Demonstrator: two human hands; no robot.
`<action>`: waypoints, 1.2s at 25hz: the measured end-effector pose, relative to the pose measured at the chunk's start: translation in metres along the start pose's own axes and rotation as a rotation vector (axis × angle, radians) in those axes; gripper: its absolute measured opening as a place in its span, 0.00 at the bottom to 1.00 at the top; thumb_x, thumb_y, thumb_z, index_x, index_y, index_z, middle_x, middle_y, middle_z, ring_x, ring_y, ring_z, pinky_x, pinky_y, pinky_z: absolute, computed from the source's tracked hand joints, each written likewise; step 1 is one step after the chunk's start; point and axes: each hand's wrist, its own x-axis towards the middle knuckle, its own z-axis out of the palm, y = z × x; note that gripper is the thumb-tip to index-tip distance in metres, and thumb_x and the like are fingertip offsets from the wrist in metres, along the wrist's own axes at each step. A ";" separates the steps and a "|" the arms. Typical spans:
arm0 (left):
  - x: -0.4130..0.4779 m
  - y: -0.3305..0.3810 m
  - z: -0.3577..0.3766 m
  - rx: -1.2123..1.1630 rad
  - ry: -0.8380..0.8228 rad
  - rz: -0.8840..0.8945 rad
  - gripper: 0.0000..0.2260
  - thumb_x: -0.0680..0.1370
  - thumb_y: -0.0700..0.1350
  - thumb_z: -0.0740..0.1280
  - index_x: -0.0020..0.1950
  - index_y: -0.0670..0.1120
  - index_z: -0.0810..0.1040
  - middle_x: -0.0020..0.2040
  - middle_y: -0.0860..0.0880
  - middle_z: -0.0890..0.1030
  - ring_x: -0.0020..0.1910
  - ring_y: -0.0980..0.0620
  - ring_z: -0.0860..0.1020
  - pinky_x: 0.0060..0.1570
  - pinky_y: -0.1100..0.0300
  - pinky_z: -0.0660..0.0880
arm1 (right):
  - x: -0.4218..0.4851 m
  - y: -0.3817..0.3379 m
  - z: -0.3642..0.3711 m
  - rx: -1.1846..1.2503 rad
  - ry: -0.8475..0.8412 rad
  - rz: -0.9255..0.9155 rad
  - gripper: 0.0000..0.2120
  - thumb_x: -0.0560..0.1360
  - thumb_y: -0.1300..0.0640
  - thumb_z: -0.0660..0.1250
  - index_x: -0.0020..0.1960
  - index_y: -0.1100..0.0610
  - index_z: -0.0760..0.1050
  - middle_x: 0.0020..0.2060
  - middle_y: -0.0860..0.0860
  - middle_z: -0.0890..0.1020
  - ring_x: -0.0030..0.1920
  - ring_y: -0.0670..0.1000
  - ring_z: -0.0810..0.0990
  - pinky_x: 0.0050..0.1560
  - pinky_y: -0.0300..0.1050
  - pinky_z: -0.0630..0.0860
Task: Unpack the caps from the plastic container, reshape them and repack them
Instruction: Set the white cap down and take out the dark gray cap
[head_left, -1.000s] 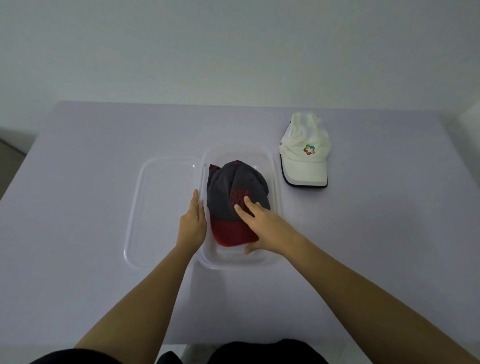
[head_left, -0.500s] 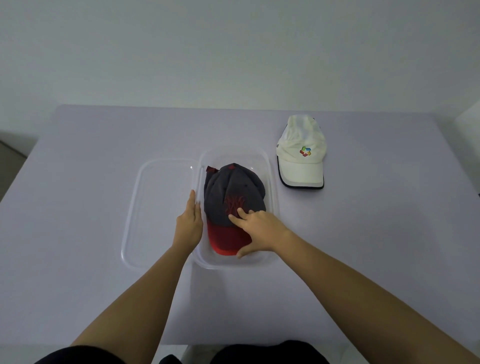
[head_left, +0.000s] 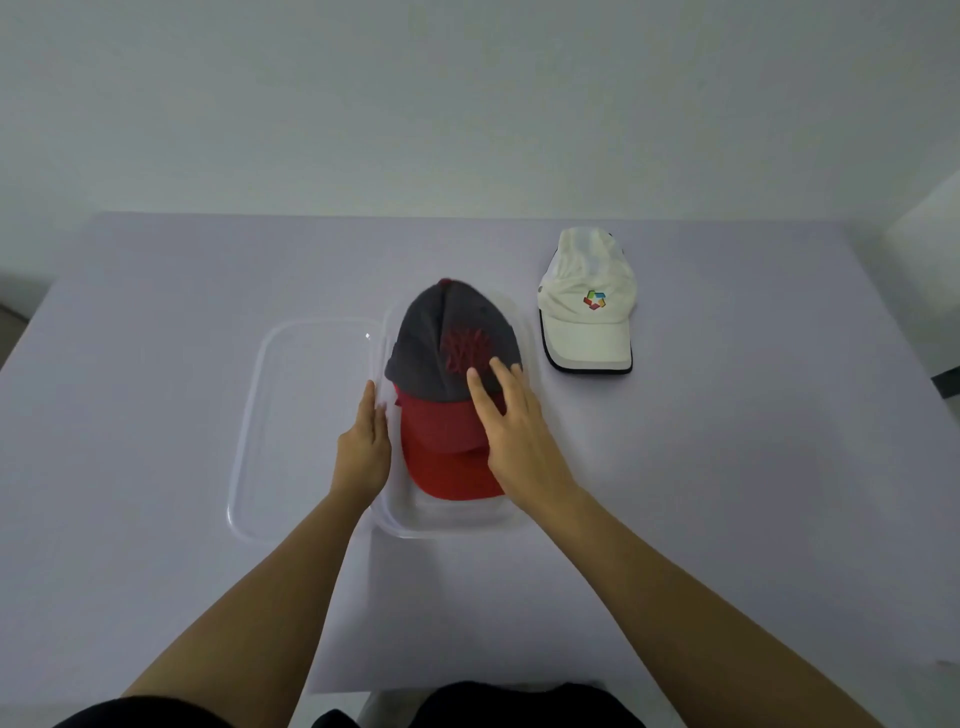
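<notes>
A grey cap with a red brim (head_left: 447, 374) sits in the clear plastic container (head_left: 452, 522) at the table's middle. My right hand (head_left: 514, 431) lies over the cap's right side, fingers straight and spread on the crown and brim. My left hand (head_left: 366, 447) rests flat against the container's left wall, fingers straight. A white cap with a coloured logo (head_left: 587, 306) lies on the table to the right of the container, brim toward me.
The container's clear lid (head_left: 291, 415) lies flat on the table, touching the container's left side. The table (head_left: 727, 493) is pale lilac; its far edge meets a white wall. A dark object shows at the right edge (head_left: 948, 382).
The grey and red cap now looks fuller and sits higher in the container. My right hand has shifted from the brim's middle to the cap's right side. The left hand stayed put.
</notes>
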 end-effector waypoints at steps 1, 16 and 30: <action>0.000 0.001 0.001 0.015 -0.001 -0.002 0.22 0.83 0.52 0.47 0.78 0.53 0.51 0.64 0.39 0.76 0.60 0.38 0.76 0.63 0.48 0.69 | -0.002 0.002 -0.006 0.044 0.057 -0.002 0.40 0.67 0.79 0.59 0.75 0.58 0.56 0.74 0.63 0.57 0.74 0.67 0.56 0.67 0.61 0.69; -0.002 0.004 0.001 0.030 0.016 -0.003 0.22 0.83 0.50 0.48 0.77 0.53 0.52 0.62 0.37 0.77 0.60 0.37 0.75 0.62 0.49 0.68 | -0.181 0.133 0.016 -0.152 0.136 0.292 0.59 0.61 0.80 0.70 0.76 0.42 0.44 0.77 0.44 0.41 0.75 0.60 0.48 0.59 0.71 0.71; -0.006 0.008 0.001 0.024 0.012 0.000 0.22 0.83 0.49 0.48 0.78 0.52 0.52 0.61 0.37 0.78 0.58 0.37 0.76 0.59 0.51 0.69 | -0.126 0.120 0.004 -0.009 -0.034 0.337 0.47 0.58 0.67 0.68 0.72 0.48 0.55 0.73 0.50 0.52 0.75 0.57 0.50 0.71 0.69 0.52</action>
